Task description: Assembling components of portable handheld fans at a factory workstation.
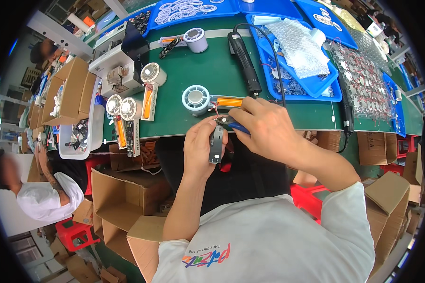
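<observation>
Head cam: L hand (198, 142) up, fingers pinching dk part (216, 146) at near edge of table (193, 67); R hand (273, 126), knuckles up, grasping blue pliers (240, 128). Open room mid-table, L of blk tool (244, 62).

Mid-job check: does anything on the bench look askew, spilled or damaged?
Yes, mildly: the upper blue plastic tray sits askew on the lower blue plastic tray, their edges out of line, and a crumpled clear bubble-wrap sheet drapes loosely over it. I see nothing plainly spilled or damaged.
</observation>
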Tool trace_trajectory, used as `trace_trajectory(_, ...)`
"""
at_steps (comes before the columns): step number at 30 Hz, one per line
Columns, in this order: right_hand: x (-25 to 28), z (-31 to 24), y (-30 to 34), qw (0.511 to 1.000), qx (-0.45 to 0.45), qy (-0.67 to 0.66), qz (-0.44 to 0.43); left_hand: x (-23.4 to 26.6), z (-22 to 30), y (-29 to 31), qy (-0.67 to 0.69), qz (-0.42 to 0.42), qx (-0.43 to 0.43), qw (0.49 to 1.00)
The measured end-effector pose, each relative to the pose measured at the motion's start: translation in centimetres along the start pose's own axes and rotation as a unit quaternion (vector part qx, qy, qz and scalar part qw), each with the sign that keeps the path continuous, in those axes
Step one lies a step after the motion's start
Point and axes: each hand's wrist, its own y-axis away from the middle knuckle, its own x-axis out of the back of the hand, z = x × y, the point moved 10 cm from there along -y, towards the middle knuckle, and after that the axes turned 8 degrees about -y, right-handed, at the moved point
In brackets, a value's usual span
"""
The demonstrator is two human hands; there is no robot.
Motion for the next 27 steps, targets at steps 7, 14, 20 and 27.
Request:
trace_trajectory(7,3.3,1.2,-1.0,0.999,-0.021,0.025,0.001,2.1,0.9,1.0,-0.026,0.0,-0.002,1.0)
trace_trajectory(14,0.9,4.7,-9.7,0.991,-0.044,0.125,-0.033,2.7,3.5,2.8,-0.117,0.019,-0.1,0.988)
trace_trajectory(20,2.7,2.4,-12.3,0.989,0.076,0.0,0.128,3.3,7.4,4.3,-0.135,0.063,-0.193,0.97)
trace_trajectory(27,1.1,-4.5,-5.7,0.963,0.032,-0.233,-0.129,3.6,12.0,6.0,-0.092,0.126,-0.331,0.931)
